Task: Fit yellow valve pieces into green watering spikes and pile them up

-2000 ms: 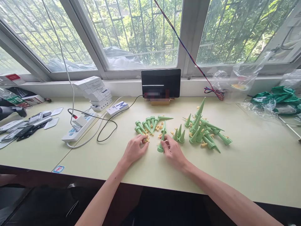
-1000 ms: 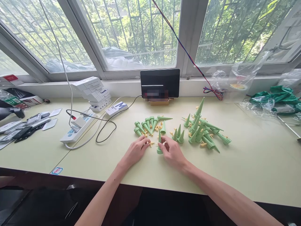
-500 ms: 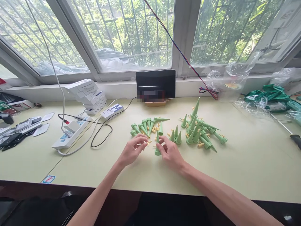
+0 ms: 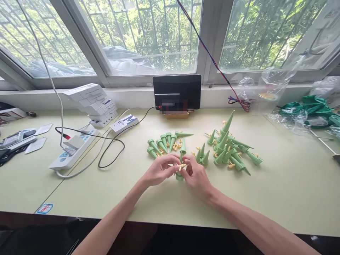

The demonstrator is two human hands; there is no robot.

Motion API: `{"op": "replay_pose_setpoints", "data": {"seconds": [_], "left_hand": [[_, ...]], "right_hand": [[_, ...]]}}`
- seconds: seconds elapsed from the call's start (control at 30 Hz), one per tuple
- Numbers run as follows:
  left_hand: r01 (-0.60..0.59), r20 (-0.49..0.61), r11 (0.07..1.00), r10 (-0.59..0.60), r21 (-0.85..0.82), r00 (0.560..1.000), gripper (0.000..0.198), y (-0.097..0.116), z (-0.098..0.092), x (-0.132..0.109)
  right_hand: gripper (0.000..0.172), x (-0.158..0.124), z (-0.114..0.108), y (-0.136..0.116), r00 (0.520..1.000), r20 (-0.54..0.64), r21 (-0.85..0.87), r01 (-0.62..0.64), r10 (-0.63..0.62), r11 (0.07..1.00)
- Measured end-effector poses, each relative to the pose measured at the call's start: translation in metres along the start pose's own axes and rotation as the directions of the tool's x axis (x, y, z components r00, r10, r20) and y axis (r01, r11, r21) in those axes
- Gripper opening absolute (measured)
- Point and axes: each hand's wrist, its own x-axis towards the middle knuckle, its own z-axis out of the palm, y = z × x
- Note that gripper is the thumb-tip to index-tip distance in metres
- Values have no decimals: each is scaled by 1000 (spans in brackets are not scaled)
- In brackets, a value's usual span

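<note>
A pale yellow-green surface (image 4: 154, 203), seamed and stickered at left, carries a power strip (image 4: 75, 153), stacked white boxes (image 4: 97, 106) and a flat box (image 4: 124, 122) marked M. Green cones (image 4: 162, 144) lie fanned mid-surface; right of them, more cones (image 4: 222, 156) cluster among yellow fittings (image 4: 231, 165). Crumpled green plastic (image 4: 305, 108) lies far right.

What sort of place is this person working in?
Probably a small workshop or an office workspace: a long pale table runs beneath big windows, with a power strip and a cluster of green cones on it.
</note>
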Motion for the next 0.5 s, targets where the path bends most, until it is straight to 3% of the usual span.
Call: {"op": "replay_pose_setpoints", "data": {"seconds": [0.2, 0.5], "left_hand": [[16, 41, 1000, -15, -22, 999, 25, 0, 0, -4], [-16, -23, 999, 15, -40, 1000, 22, -2, 0, -4]], "right_hand": [[25, -3, 2, 5, 999, 30, -19, 13, -12, 1000], [27, -2, -1, -1, 999, 29, -21, 39, -39, 999]]}}
